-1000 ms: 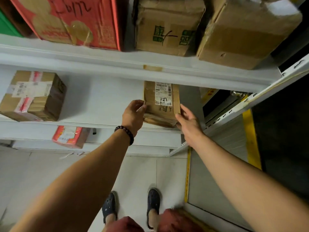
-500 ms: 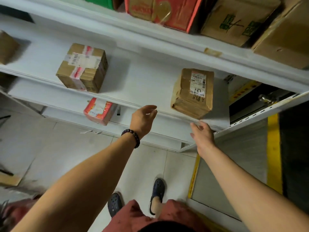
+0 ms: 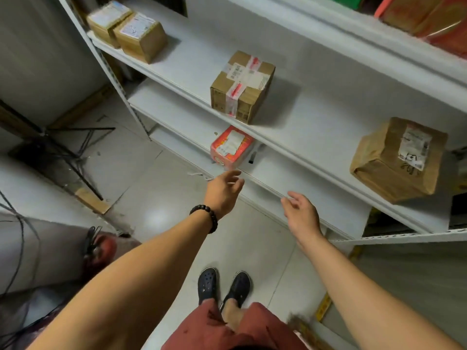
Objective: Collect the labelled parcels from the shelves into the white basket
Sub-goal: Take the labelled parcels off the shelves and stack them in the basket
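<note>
On the white middle shelf (image 3: 298,137) lie a brown paper-wrapped parcel (image 3: 396,160) with a white label at the right, a taped cardboard box (image 3: 241,85) in the middle, and two small labelled boxes (image 3: 129,30) at the far left. A red labelled parcel (image 3: 231,147) lies on the lower shelf. My left hand (image 3: 223,192), with a dark bead bracelet on the wrist, hovers just in front of the red parcel, fingers relaxed and holding nothing. My right hand (image 3: 302,215) is open near the lower shelf's front edge. No white basket is in view.
The top shelf holds a red carton (image 3: 427,16) and a green box. A black tripod stand (image 3: 60,145) and cables stand on the tiled floor at the left. My feet in dark clogs (image 3: 223,286) stand before the shelf. Yellow floor tape runs at the right.
Both hands have left the brown paper-wrapped parcel, which stays on the shelf, and dropped lower. The view has swung left, and my left hand now nears the red parcel.
</note>
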